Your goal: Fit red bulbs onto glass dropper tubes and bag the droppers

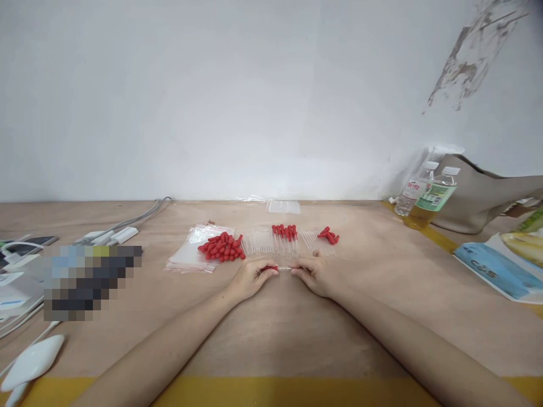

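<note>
Near the middle of the table, my left hand [254,276] pinches a red rubber dropper bulb [275,268]. My right hand [313,273] pinches a thin clear dropper tube [284,268], which spans the gap between my hands and meets the bulb. Just beyond lie several droppers with red bulbs fitted [285,232], side by side. Rows of bare clear tubes [258,242] lie to their left, and more tubes [319,243] to their right. A pile of loose red bulbs [221,247] rests by my left hand, and a smaller group of bulbs [328,235] beyond my right.
Clear zip bags [190,254] lie under the left bulb pile. A small clear packet [284,207] is by the wall. Two bottles [430,198], a grey-brown bag [462,195] and a blue tissue pack [500,271] stand right. Cables and chargers [123,234] occupy the left.
</note>
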`<action>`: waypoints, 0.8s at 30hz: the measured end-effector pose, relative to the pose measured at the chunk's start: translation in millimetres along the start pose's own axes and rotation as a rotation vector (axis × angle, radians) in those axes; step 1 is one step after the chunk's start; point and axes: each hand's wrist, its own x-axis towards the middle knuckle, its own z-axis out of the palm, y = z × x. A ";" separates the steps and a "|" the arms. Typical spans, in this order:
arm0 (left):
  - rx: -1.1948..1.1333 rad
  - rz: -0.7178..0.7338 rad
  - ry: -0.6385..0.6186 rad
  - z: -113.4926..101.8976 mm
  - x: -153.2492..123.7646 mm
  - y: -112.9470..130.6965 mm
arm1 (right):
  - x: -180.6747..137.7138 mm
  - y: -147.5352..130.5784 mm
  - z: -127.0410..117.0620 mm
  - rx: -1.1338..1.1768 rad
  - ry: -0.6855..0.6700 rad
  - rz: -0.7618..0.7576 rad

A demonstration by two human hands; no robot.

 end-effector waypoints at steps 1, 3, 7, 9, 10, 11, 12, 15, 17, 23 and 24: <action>0.000 0.008 -0.030 0.3 -0.2 0.2 | 0.5 1.8 -1.4 -0.005 -0.016 -0.017; 0.012 0.025 -0.080 0.9 -0.7 0.3 | 1.4 4.5 -3.4 -0.028 -0.045 -0.056; 0.088 0.039 -0.102 2.5 -1.5 -0.5 | 1.1 2.5 -3.2 -0.149 -0.012 -0.107; 0.135 0.042 -0.085 3.9 -1.6 -1.3 | -0.1 -1.2 -1.0 -0.228 0.029 -0.126; 0.155 0.045 -0.072 4.6 -1.6 -1.6 | -0.6 -3.1 0.5 -0.261 0.047 -0.137; 0.170 0.051 -0.056 5.1 -1.4 -2.0 | -0.9 -4.6 2.0 -0.285 0.061 -0.148; 0.180 0.058 -0.041 5.5 -1.0 -2.4 | -0.9 -5.7 3.5 -0.301 0.073 -0.160; 0.213 0.091 -0.021 4.3 0.6 -3.7 | 0.8 -5.9 7.4 -0.293 0.109 -0.200; 0.250 0.117 -0.018 2.3 1.5 -5.1 | 2.4 -4.3 9.6 -0.254 0.132 -0.231; 0.238 0.194 -0.012 1.1 1.5 -8.5 | 3.3 0.3 16.5 -0.103 0.187 -0.304; 0.225 0.197 -0.019 1.9 1.3 -8.3 | 3.1 0.4 17.3 -0.089 0.183 -0.303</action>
